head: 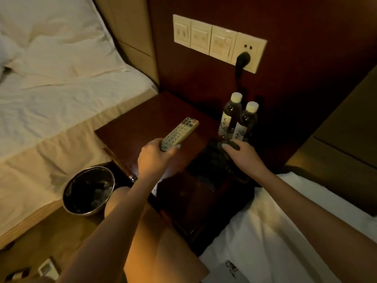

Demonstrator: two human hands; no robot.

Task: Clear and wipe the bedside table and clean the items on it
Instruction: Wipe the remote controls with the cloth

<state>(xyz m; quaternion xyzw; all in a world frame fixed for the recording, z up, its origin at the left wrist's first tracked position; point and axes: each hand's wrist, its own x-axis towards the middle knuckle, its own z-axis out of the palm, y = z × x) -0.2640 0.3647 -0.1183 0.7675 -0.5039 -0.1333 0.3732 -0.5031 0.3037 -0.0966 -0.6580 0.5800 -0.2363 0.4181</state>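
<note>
The left hand [155, 154] grips the near end of a pale remote control [181, 131], fingers curled under it and the thumb on its edge. The remote is tilted up off the dark wooden table [146, 117], its far end pointing to about one o'clock. The right hand [242, 154] reaches onto a dark, bunched thing [212, 162] lying on the near right part of the table. Its fingers are lost against that dark shape, so whether it grasps it or only rests there cannot be told.

At twelve o'clock from the right hand, two water bottles [230, 117] [247, 121] stand upright and touching at the table's back right. Above them a switch panel [204, 37] carries a black plug [243, 59]. At eight o'clock from the left hand a metal bin [85, 213] stands on the floor, beside a bed [61, 78] with white sheets. A second bed [285, 231] lies at five o'clock.
</note>
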